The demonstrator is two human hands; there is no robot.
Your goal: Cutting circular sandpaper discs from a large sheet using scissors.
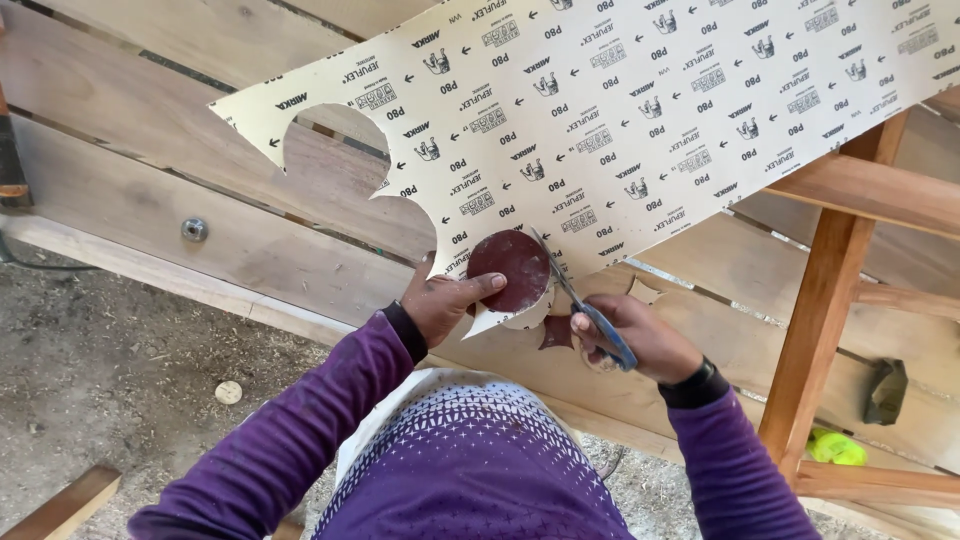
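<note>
cutting with your right hand (630, 335) wrapped around blue-handled scissors (585, 305), blades at the edge of the sandpaper sheet (620, 120). your left hand (445, 300) pins a dark red disc (510, 268) against that sheet, over the wooden bench (150, 190).

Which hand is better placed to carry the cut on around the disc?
Right hand: it holds the scissors, blades at the red-brown disc edge. Left hand pins that disc to the sandpaper sheet.

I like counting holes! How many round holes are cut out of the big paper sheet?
2. One full round hole sits near the sheet's left end. One half-open scoop lies at the lower edge, just left of the dark red disc.
</note>
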